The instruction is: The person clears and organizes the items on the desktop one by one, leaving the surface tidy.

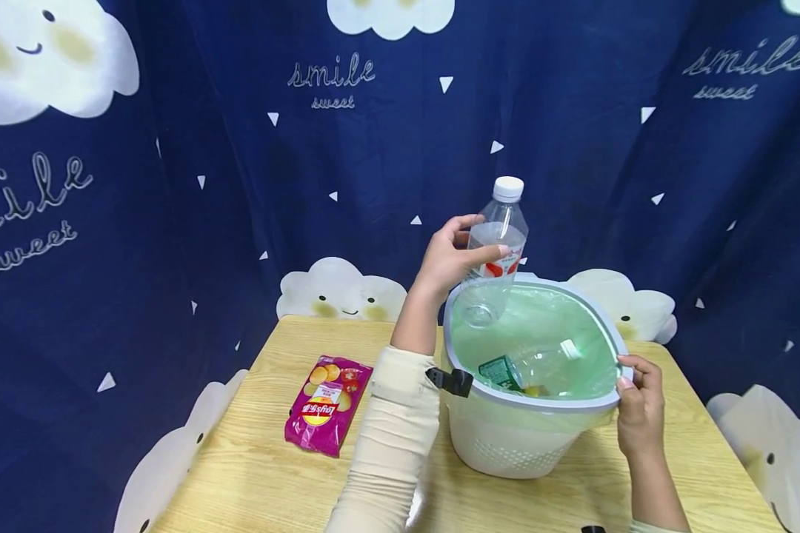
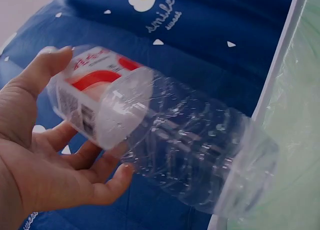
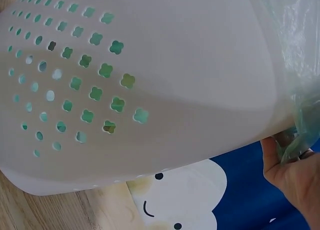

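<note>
My left hand (image 1: 455,255) grips a clear plastic bottle (image 1: 498,240) with a white cap and a red-and-white label. The bottle leans a little, its base over the left part of the opening of a white trash bin (image 1: 500,451). A green liner bag (image 1: 540,318) lines the bin and folds out over its rim. In the left wrist view, thumb and fingers go round the label end of the bottle (image 2: 175,135). My right hand (image 1: 642,403) pinches the bin's right rim, and in the right wrist view its fingers hold the liner's edge (image 3: 305,115).
Inside the bin lie another clear bottle (image 1: 540,366) and a green-labelled piece (image 1: 501,372). A purple Lay's chip bag (image 1: 328,405) lies left of the bin on the wooden table (image 1: 253,459). A dark blue curtain (image 1: 387,163) hangs behind.
</note>
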The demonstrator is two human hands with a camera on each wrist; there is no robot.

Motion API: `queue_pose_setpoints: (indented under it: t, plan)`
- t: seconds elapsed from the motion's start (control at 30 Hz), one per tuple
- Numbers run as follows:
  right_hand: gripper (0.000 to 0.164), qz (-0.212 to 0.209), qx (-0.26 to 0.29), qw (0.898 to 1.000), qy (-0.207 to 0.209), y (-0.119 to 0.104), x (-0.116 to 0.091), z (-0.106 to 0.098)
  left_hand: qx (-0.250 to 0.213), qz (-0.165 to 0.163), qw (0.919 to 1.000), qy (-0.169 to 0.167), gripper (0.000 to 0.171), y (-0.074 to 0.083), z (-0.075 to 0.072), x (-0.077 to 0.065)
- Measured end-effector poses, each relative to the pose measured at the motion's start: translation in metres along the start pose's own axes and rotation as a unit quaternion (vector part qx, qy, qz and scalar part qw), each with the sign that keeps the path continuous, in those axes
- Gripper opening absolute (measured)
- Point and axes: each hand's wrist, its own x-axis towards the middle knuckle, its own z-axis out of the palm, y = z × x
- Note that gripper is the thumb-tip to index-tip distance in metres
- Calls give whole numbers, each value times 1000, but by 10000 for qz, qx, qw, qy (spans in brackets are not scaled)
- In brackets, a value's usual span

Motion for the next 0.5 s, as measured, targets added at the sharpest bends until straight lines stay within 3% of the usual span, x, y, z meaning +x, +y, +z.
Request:
queue_pose_setpoints:
  t: [0.13,0.37,0.5]
  plan:
    - [32,7,78,10000,-33,0,0,0,273,-217,9987,-384,64,0,2,5]
    - [33,122,99,9998,84,2,-2,-1,387,-388,9972,-505,59,-11,5,16]
    - [33,110,44,9999,103,1,-2,-2,217,-392,9969,-651,61,-16,6,24]
